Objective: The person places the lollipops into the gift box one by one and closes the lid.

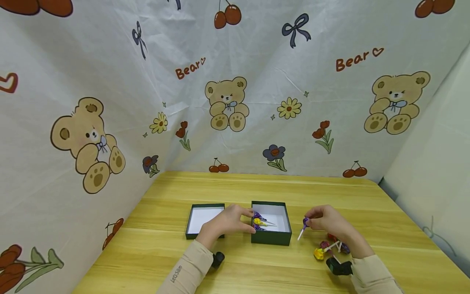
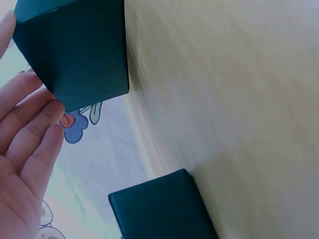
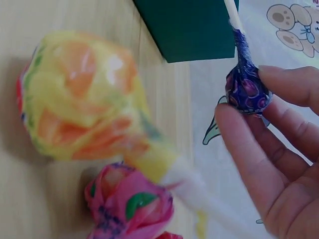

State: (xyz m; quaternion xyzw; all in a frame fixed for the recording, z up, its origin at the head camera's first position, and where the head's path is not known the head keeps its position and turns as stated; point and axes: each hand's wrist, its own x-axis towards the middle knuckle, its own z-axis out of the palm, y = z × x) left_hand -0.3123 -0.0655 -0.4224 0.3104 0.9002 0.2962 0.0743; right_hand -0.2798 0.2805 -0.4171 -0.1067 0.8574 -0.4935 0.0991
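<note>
Right hand (image 1: 324, 222) is the one that matters here: its fingers (image 3: 249, 149) pinch the purple lollipop (image 1: 305, 223) by the head, stick slanting down toward the bench (image 1: 330, 192). The green box (image 1: 271, 236) lies just to its left, where the left hand (image 1: 229, 222) rests, fingers relaxed against the box wall.
</note>
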